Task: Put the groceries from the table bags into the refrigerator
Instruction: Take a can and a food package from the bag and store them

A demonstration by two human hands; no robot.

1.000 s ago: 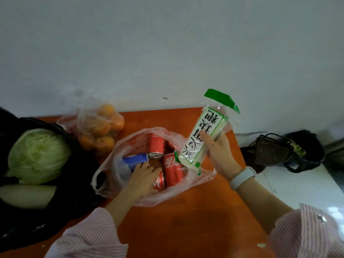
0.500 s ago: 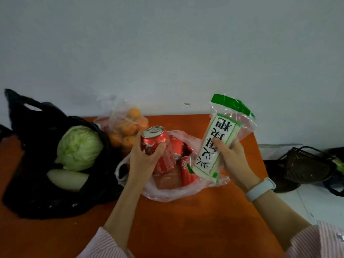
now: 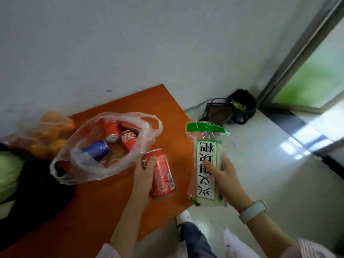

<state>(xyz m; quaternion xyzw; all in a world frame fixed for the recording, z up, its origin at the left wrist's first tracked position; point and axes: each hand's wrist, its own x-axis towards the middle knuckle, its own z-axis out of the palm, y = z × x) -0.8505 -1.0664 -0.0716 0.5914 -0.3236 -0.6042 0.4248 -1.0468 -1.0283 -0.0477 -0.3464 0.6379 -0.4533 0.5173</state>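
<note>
Room: pale wall behind an orange table [image 3: 96, 211], glossy light floor [image 3: 279, 183] to the right, a metal-framed window [image 3: 307, 71] in the far corner
Left hand: the left hand [image 3: 143, 180] is wrapped round a red cola can [image 3: 161, 174], thumb across its upper side; the can is tilted, top end towards the bags, over the table's right part
Right hand: the right hand [image 3: 224, 175] grips a clear packet of white food [image 3: 206, 164] with a green top strip and a label of black characters; thumb pressed on the label, fingers curled behind; the packet is held upright past the table's right edge, above the floor
Clear bag: a thin plastic bag [image 3: 89, 164] lies open on the table just beside the held can; inside it are several red cans [image 3: 128, 140] and one blue can [image 3: 96, 150], all on their sides
Fruit: a second clear bag of oranges [image 3: 48, 135] sits behind it, by the wall
Left edge: a black bag [image 3: 33, 192] with a green cabbage [image 3: 9, 172] showing
Wrist: white band [image 3: 253, 211] on the right wrist; striped pink sleeves on both arms
Floor corner: a dark wire basket [image 3: 217, 112] and a black bag [image 3: 242, 107] against the wall
Refrigerator: out of sight
</note>
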